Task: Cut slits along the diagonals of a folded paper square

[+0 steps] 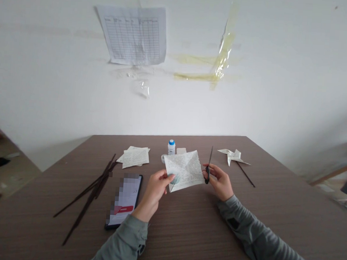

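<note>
A square sheet of printed paper, creased along its diagonals, is pinched at its left edge by my left hand. The sheet is held tilted above the table. My right hand grips a pair of scissors by the dark handles, with the blades pointing up and away. The scissors are just right of the paper's right corner; whether they touch it I cannot tell. Behind the paper stands a white bottle with a blue cap.
Several loose paper squares lie at the back left. Thin dark sticks and a phone are on the left of the brown table. A paper pinwheel on a stick lies at the right. The wall rises behind the table.
</note>
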A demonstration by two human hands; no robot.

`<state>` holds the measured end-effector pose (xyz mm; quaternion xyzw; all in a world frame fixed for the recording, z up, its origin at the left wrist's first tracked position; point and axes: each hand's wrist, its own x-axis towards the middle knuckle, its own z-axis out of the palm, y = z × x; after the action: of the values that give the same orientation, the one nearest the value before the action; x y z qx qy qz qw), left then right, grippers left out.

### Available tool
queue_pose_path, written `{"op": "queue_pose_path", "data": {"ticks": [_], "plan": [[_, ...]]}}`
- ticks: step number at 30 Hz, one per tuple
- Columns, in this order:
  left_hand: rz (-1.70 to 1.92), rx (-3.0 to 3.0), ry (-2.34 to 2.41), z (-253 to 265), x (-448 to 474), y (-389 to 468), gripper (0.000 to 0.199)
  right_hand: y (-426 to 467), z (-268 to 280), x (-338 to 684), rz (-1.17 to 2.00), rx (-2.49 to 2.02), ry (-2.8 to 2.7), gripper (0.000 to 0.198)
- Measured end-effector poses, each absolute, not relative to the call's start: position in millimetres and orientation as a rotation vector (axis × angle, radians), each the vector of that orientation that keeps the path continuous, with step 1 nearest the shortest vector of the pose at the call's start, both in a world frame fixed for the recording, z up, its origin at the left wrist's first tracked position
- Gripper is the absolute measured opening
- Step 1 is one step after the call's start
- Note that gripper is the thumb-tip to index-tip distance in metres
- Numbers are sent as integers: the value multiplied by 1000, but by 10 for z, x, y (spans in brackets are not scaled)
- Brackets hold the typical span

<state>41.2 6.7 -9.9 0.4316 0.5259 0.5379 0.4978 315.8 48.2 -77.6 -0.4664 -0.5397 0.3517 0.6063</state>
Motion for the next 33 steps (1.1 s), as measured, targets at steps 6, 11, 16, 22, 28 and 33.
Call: {"op": "queue_pose_path", "data": {"ticks": [6,11,16,22,28,33], "plan": [[1319,1056,1314,-98,398,70,38,486,-790,3182,879,-1039,-1200,82],[1302,1074,1312,-102,401,74,39,498,-825,3165,850,-1048,-1241,73],[1349,1019,1335,-77,438,59,38,469,-804,3100,818,-1074,-1278,63],[1295,976,1247,-86,486,-31,50,437,-727,3045,766,-1094,-1186,61],[1218,982,1204,-165,577,-56,47,410,-666,2956,882,-1058,-1116,67],[1322,935,1208,-166,611,-32,35,333,-662,2837,923,-1020,-1103,62]]}}
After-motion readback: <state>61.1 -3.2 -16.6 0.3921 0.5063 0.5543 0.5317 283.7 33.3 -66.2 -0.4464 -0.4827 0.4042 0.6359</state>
